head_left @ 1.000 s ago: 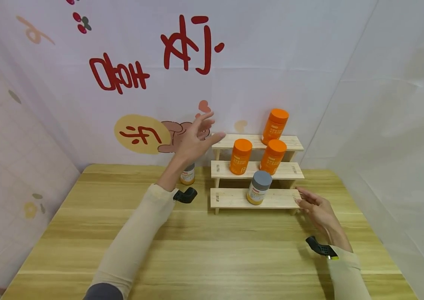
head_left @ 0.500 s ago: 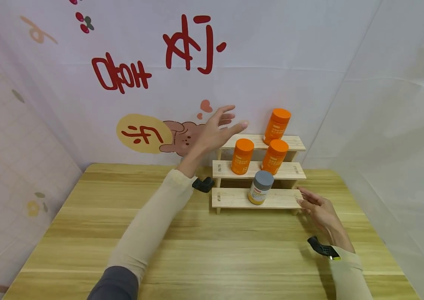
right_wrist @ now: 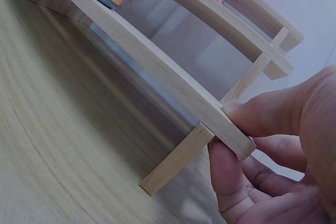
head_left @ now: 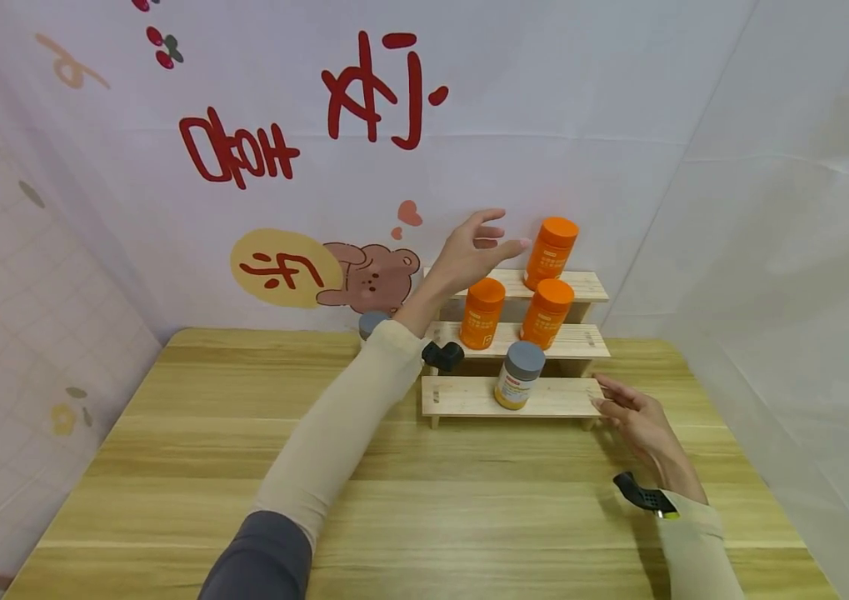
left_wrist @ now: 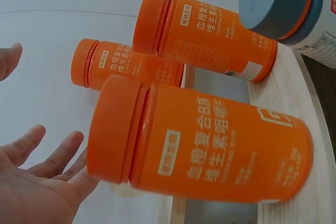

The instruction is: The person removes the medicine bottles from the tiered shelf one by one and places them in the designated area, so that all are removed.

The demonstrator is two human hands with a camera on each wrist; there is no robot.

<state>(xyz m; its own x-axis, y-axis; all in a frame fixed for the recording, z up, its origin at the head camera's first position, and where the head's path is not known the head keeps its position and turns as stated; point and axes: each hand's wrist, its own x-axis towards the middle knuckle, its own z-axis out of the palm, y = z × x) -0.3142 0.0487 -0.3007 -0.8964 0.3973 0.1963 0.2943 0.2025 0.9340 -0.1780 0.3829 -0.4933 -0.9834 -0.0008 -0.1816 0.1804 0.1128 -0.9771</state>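
Observation:
My left hand [head_left: 475, 254] hovers at the left of the top tier, its fingers spread and holding nothing. Just right of its fingertips stands an orange jar [head_left: 550, 254] on that tier. Two more orange jars, one at left [head_left: 481, 317] and one at right [head_left: 546, 317], are on the middle tier of the wooden step shelf [head_left: 461, 397]. A grey-lidded jar [head_left: 520, 379] occupies the bottom tier. At the shelf's lower right end, my right hand [head_left: 641, 425] pinches the bottom board [right_wrist: 178, 93] between thumb and fingers, as the right wrist view shows.
Behind my left forearm, another grey-lidded jar [head_left: 372, 323] is partly hidden on the wooden table [head_left: 244, 433]. A printed white cloth [head_left: 544, 100] hangs right behind the shelf, with more white cloth [head_left: 791, 292] along the right side.
My left hand has moved rightward, from left of the shelf to over the top tier near its orange jar. The right hand keeps its pinch on the bottom board.

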